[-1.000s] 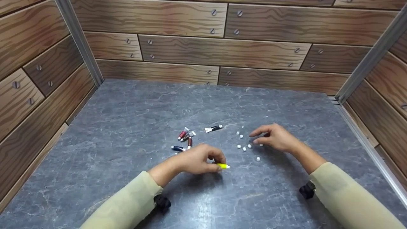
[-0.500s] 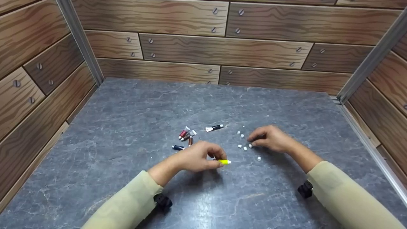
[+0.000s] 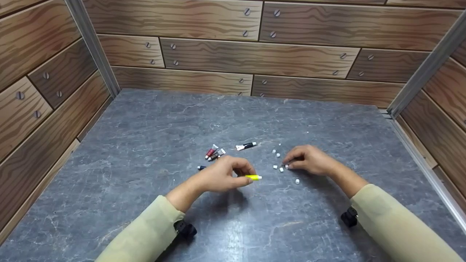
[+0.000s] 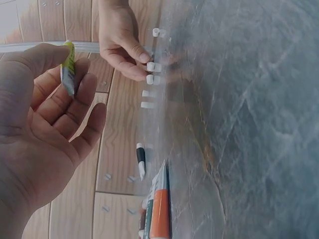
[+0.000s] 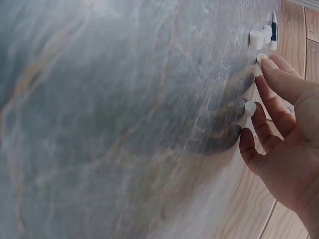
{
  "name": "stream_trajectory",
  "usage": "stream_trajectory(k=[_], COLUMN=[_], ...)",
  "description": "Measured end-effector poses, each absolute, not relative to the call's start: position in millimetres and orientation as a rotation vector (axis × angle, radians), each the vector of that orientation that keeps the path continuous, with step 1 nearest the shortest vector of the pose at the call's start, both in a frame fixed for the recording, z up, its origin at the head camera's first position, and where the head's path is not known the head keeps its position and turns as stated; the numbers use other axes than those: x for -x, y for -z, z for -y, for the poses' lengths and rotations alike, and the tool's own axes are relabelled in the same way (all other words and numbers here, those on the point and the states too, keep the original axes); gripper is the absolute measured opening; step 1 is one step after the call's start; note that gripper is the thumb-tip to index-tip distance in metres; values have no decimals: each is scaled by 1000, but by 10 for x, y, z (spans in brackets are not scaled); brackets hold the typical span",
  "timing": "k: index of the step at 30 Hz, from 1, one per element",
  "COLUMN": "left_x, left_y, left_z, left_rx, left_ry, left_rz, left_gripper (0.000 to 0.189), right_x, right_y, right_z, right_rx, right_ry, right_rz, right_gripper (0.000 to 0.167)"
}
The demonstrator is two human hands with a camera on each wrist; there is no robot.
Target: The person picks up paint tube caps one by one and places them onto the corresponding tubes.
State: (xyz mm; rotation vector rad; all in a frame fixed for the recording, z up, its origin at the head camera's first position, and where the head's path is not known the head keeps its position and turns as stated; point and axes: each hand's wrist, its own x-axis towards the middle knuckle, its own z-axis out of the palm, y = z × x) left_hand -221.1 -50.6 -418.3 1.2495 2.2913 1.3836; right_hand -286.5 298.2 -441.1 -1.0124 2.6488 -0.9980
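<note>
My left hand (image 3: 224,176) holds a small yellow paint tube (image 3: 253,177) between thumb and index finger, raised above the table, its white tip pointing right. In the left wrist view the tube's (image 4: 68,69) silvery flat end points down. My right hand (image 3: 313,160) is down at the table, thumb and index finger pinching a small white cap (image 5: 261,58). Another white cap (image 5: 249,108) lies by its other fingers. Several more caps lie close by, among them one (image 3: 275,167) to the left and one (image 3: 297,181) nearer the front.
Left of centre, partly behind my left hand, lie a red tube (image 3: 211,151), a dark brown tube (image 3: 217,155) and a dark blue tube (image 3: 201,167). An orange tube (image 4: 160,211) shows in the left wrist view. Farther back is a black tube (image 3: 246,146). Wood-patterned walls enclose the grey table (image 3: 164,120).
My left hand has moved slightly up and away with the yellow tube. My right hand has come down and left, and its thumb and index finger have closed at a white cap.
</note>
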Motion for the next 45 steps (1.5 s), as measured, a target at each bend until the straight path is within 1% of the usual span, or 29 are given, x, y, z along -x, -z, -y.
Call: stream_trajectory(k=[11, 28, 30, 37, 45], left_x=[2225, 2270, 2278, 2314, 2335], left_y=[4168, 4188, 4196, 4252, 4265], left_z=[619, 736, 742, 750, 731], left_rx=[-1195, -1107, -1088, -1026, -1020], left_ry=[-1471, -1592, -1607, -1646, -1691], left_rz=[-2327, -2343, -2340, -2330, -2338], left_gripper=[14, 14, 13, 13, 14], right_x=[2871, 2829, 2818, 2755, 2640], right_y=[4417, 4448, 4448, 4430, 4300], right_z=[-2955, -2935, -2935, -2933, -2799], right_rx=[985, 955, 924, 687, 614], right_ry=[947, 940, 972, 1114, 1306], right_rz=[-2676, -2737, -2752, -2854, -2879], right_gripper=[17, 8, 9, 11, 10])
